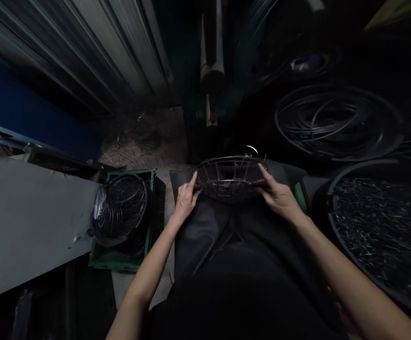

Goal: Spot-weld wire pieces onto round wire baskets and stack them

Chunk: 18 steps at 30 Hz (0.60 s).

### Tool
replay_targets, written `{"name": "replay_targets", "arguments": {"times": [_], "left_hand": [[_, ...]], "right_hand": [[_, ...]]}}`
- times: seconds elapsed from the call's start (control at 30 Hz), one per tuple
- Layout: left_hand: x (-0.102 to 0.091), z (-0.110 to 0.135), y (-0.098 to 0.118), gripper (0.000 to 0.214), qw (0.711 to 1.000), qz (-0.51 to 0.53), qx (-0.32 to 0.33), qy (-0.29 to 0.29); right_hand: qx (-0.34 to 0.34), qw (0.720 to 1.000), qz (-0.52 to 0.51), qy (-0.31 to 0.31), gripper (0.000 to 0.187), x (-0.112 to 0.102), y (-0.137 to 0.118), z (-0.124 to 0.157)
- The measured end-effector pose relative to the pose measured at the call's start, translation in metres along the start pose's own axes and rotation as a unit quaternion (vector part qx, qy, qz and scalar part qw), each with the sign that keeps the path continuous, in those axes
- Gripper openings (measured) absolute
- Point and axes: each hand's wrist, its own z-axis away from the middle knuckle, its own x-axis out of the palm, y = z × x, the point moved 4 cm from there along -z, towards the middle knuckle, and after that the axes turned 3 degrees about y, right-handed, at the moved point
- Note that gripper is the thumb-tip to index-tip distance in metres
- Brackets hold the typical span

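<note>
Nearby, green crate (108,259) of wire rings (120,208), tub (331,208) of metal pieces (382,231), both hands (187,197) (279,198) gripping wire frame (226,181)

Faint pale characters (200,114) on the dark green surface (186,61) ahead of me, parted by a narrow rod (211,106) in front of them (too dim and blurred for me to make out), no word, number or brand that I can read

Floor (174,133) — grey, dim | green crate (115,260) standing | thin wire rings (147,141) — beyond crate
</note>
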Motion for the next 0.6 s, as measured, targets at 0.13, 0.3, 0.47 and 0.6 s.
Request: {"name": "replay_targets", "arguments": {"times": [0.13, 0.3, 0.47, 0.6], "left_hand": [[-0.006, 0.006, 0.008, 0.063, 0.998, -0.012, -0.06, 0.034], [-0.007, -0.042, 0.074, 0.085, 0.994, -0.048, 0.096, -0.001], [0.005, -0.081, 0.086, 0.085, 0.988, -0.031, 0.143, -0.041], [0.011, -0.084, 0.084, 0.083, 0.989, -0.03, 0.142, -0.037]], "right_hand": [[-0.032, 0.999, 0.014, -0.028, 0.068, 0.022, 0.017, 0.003], [-0.053, 0.998, 0.013, 0.027, 0.063, 0.01, 0.006, 0.009], [0.14, 0.961, 0.133, 0.197, 0.031, -0.061, 0.074, 0.041], [0.312, 0.885, 0.207, 0.278, 0.024, -0.126, 0.154, 0.089]]}}
